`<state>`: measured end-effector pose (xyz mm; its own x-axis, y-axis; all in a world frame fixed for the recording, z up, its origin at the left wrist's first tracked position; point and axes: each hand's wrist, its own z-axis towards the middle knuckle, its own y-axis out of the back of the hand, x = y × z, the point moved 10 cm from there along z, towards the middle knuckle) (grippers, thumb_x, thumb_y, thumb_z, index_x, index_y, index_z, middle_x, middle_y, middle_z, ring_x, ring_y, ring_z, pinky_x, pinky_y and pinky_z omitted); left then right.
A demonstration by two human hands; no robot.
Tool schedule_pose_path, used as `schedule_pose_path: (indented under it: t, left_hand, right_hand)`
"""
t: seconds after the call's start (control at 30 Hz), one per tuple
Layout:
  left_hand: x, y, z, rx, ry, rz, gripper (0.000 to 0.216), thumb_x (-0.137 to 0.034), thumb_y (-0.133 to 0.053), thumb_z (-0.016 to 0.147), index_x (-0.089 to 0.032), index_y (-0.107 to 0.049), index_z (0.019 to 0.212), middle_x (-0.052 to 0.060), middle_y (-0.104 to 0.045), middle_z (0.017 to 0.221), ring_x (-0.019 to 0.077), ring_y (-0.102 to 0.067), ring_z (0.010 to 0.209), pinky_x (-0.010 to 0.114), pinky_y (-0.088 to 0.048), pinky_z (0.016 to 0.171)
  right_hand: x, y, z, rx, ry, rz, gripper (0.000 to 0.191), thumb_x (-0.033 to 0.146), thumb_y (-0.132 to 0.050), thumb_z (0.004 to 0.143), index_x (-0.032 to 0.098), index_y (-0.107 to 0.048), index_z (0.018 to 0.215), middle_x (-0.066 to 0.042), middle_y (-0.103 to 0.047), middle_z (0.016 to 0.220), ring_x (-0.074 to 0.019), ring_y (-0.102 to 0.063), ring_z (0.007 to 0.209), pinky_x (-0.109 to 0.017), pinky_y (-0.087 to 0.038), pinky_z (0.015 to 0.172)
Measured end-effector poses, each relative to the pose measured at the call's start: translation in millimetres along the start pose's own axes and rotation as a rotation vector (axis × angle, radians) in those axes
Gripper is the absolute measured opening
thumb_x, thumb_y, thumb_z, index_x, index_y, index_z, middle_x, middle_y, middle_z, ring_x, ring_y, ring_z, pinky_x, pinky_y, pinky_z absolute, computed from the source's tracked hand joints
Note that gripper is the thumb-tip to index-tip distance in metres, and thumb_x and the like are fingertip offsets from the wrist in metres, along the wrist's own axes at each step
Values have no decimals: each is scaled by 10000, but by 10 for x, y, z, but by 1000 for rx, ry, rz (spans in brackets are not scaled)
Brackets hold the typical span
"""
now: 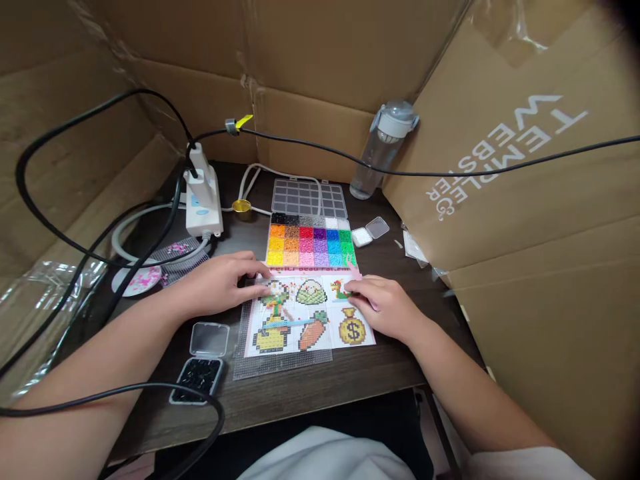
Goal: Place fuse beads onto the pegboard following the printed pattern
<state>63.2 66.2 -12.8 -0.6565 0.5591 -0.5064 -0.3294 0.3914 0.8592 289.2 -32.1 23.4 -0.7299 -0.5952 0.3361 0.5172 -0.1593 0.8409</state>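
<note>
Between my two hands lay the pattern sheet (336, 339), flat on the dark table (370, 380), with a clear pegboard (285, 368) overlapping its left part and sticking out towards me, presumably clear so that the pictures could be read through it. My left hand (225, 283) came in from the side at the upper left, thumb and forefinger parted, their tips down by the sheet's edge, which I judge helped steady it. My right hand (387, 303) rested over the opposite edge, fingertips close together beside the little dragon picture; a pink pronged thing (353, 268) rose behind them, but I cannot tell whether those fingers were pinching it.

Just beyond my fingertips stood the bead box (313, 241), colours sorted by compartment, its lid (310, 197) folded back away from me, likely so that every compartment stayed within reach. Past my right knuckles sat a small open case of white bits (362, 237); nearer me than my left hand, a case of black bits (197, 380) had its lid tipped back too. Farther out, the power strip (204, 200) stood beyond my left wrist, and the bottle (383, 150) stood by the cardboard, well clear of both elbows.
</note>
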Motion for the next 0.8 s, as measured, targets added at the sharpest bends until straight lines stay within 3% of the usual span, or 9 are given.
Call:
schedule_pose_path:
  t: [0.17, 0.33, 0.8]
  left_hand:
    - [19, -22, 4, 15, 25, 5, 414, -573, -626, 877, -266, -785, 1105, 61, -682, 1026, 202, -641, 842, 306, -437, 746]
    - [-3, -14, 20, 8, 19, 3, 410, -559, -631, 867, -258, -790, 1096, 65, -683, 1012, 212, -654, 850, 314, -438, 752]
    - [14, -25, 8, 5, 24, 17, 406, -557, -628, 869, -268, -784, 1108, 57, -686, 1028, 217, -663, 870, 316, -434, 752]
  right_hand:
    - [179, -179, -46, 86, 185, -235, 248, 30, -512, 916, 186, -702, 883, -49, -693, 744, -181, -614, 708, -288, -501, 653]
    - [253, -193, -65, 89, 231, -348, 269, 62, -487, 975, 179, -674, 821, -42, -650, 708, -174, -555, 680, -284, -459, 635]
    - [166, -125, -102, 55, 168, -176, 261, 24, -542, 914, 206, -726, 952, -36, -647, 723, -175, -587, 699, -281, -504, 654]
